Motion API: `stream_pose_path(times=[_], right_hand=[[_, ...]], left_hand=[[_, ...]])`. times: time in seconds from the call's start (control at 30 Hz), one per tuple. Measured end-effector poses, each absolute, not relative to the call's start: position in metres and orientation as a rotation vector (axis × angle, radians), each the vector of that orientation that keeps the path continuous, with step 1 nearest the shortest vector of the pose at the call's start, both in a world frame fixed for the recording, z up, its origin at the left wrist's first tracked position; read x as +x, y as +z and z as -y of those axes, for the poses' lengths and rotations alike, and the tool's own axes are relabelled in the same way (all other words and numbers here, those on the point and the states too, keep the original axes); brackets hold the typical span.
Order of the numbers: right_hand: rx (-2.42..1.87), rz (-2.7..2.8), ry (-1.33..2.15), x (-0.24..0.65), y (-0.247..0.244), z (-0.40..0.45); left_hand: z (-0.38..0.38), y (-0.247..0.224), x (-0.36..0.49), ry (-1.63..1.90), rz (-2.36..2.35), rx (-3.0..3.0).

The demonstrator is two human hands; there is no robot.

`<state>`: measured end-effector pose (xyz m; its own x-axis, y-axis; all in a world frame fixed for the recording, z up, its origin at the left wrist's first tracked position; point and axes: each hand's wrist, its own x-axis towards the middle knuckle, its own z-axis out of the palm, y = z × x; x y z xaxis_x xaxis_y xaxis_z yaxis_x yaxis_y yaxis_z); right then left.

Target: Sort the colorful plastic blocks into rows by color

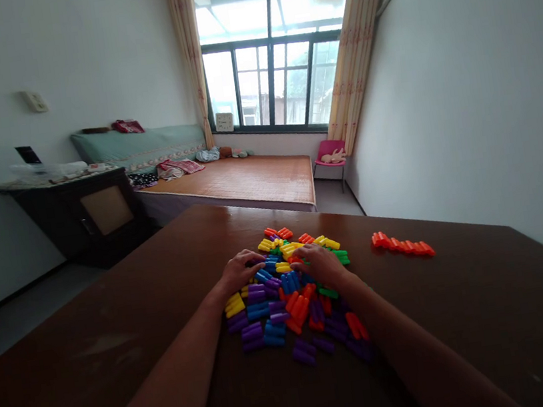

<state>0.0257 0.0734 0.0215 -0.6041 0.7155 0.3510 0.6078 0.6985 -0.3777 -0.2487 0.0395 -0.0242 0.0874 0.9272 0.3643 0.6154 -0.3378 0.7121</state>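
A loose pile of brightly coloured plastic building blocks (290,283), shaped like short joined tubes, lies on the brown table in front of me. My left hand (243,268) rests at the pile's left side, thumb and fingers apart over blue and purple blocks. Across from it, my right hand (321,264) reaches into the upper right of the pile. Its thumb and fingers close around an orange block (296,261), mostly covered by the fingers. Yellow blocks (291,249) lie just beyond both hands, and purple ones (304,351) lie nearest me.
A joined row of orange blocks (403,245) lies to the right on the table (478,309). Behind the table stands a bed (248,180) with a brown mat. A dark cabinet (96,214) is at left, and a pink chair (329,153) stands by the right wall.
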Motion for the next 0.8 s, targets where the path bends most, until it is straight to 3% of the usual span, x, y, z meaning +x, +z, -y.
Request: stream_pose_path(times=[0.17, 0.37, 0.47, 0.63, 0.8], right_hand=[[-1.097, 2.334, 0.339, 0.022, 0.014, -0.076], [-0.900, 1.921, 1.067, 0.033, 0.016, -0.083], [-0.785, 1.840, 1.266, 0.023, 0.018, -0.075], [-0.667, 1.837, 1.346, 0.009, 0.018, -0.061], [-0.776, 2.025, 1.050, 0.012, 0.019, -0.063]], left_hand=[[-0.038, -0.022, -0.246, 1.140, -1.543, 1.957], [-0.032, -0.009, -0.235, 1.444, -1.435, 1.858], [-0.027, 0.000, -0.223, 1.406, -1.331, 1.868], [-0.022, 0.005, -0.204, 1.214, -1.190, 1.962], [-0.023, 0.002, -0.206, 1.239, -1.229, 1.936]])
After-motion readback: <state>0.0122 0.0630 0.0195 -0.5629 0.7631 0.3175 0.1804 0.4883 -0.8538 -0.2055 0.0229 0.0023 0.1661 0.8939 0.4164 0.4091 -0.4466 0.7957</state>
